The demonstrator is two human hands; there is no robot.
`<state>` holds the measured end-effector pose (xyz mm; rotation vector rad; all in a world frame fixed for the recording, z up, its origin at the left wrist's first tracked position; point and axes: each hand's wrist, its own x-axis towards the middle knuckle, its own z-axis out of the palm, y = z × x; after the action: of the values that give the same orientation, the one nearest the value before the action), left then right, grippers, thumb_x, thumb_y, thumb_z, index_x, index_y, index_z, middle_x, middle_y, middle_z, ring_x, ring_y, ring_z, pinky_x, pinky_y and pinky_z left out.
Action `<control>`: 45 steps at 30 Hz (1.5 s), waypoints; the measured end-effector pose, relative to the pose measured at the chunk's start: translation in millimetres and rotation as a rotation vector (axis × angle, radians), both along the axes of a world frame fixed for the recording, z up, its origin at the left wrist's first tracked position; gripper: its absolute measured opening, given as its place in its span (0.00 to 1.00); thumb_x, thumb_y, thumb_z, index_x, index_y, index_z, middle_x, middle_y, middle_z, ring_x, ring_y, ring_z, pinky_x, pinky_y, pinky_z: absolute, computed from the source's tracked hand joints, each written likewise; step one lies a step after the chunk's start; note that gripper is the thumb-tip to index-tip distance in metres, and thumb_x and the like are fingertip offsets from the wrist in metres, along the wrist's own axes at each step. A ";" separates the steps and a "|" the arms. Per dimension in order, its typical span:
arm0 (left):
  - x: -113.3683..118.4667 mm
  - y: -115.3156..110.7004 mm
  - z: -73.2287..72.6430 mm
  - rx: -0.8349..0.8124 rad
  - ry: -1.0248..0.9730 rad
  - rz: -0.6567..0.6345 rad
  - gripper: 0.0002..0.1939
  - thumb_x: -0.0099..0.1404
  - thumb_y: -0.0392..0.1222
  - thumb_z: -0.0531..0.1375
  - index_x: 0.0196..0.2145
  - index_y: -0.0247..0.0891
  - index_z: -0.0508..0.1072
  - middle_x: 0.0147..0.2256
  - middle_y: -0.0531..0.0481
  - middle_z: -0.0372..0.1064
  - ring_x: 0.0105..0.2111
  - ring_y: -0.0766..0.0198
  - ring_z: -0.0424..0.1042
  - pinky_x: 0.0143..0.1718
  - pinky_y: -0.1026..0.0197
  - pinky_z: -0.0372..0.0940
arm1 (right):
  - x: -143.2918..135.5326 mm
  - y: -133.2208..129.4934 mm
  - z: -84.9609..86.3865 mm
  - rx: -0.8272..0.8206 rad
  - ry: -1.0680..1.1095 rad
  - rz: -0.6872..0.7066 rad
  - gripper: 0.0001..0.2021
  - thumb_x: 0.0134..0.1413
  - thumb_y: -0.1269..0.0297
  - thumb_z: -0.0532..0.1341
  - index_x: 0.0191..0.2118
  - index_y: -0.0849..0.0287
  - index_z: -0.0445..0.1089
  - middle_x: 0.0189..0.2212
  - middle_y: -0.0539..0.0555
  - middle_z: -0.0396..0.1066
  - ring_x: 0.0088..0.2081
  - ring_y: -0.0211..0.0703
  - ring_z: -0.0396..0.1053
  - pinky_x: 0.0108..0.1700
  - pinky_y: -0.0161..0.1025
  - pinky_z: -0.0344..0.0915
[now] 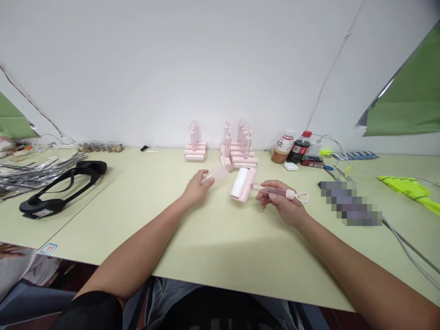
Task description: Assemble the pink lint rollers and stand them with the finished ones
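In my right hand (283, 201) is a pink lint roller (244, 185) with a white roll, a clear handle and a heart-shaped loop at its end. My fingers wrap round the handle, and the roller head points left above the table. My left hand (197, 189) grips a translucent pale pink cover (216, 174), tilted up to the right and apart from the roller head. Behind both hands, several more pink lint rollers (244, 160) stand with their handles upright, and a smaller group of lint rollers (195, 156) stands to the left.
A black headset strap (62, 201) and wrapped grey strips (41, 174) lie at left. Two drink bottles (283, 146), a small white case (291, 167) and a pixelated dark object (350, 204) are at right. Cables (409, 252) cross the right side of the table (220, 256).
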<state>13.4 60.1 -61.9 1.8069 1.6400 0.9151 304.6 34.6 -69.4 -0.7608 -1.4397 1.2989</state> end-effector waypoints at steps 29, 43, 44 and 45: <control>32.8 -37.1 4.9 -0.236 -0.450 -0.464 0.30 0.63 0.63 0.55 0.54 0.39 0.65 0.40 0.44 0.70 0.36 0.57 0.72 0.36 0.56 0.67 | -18.8 -16.3 -3.2 -0.036 0.044 0.174 0.17 0.55 0.59 0.67 0.50 0.53 0.70 0.41 0.58 0.77 0.39 0.49 0.75 0.40 0.51 0.74; 29.9 -32.1 8.6 0.218 0.257 -0.227 0.35 0.54 0.38 0.61 0.60 0.43 0.61 0.53 0.43 0.66 0.49 0.50 0.69 0.50 0.52 0.65 | -27.4 -20.9 -6.7 0.001 -0.016 0.349 0.32 0.57 0.52 0.64 0.64 0.46 0.52 0.55 0.62 0.67 0.46 0.50 0.73 0.44 0.52 0.72; 20.9 -24.4 12.0 0.192 0.234 -0.244 0.34 0.52 0.38 0.62 0.58 0.42 0.63 0.53 0.44 0.67 0.50 0.51 0.69 0.51 0.53 0.64 | -25.9 -19.6 -6.6 0.004 -0.025 0.323 0.31 0.58 0.53 0.63 0.64 0.46 0.53 0.54 0.62 0.68 0.45 0.50 0.73 0.44 0.52 0.72; 10.5 -16.2 16.1 0.162 0.209 -0.262 0.31 0.52 0.39 0.62 0.55 0.41 0.65 0.52 0.46 0.68 0.49 0.52 0.70 0.51 0.54 0.65 | -24.3 -18.3 -6.5 0.002 -0.032 0.294 0.29 0.59 0.54 0.62 0.63 0.46 0.54 0.52 0.61 0.68 0.44 0.49 0.73 0.43 0.51 0.72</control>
<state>24.0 43.8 -45.9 2.2311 1.4347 0.7818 280.3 16.4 -75.9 -0.5849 -1.6223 1.5112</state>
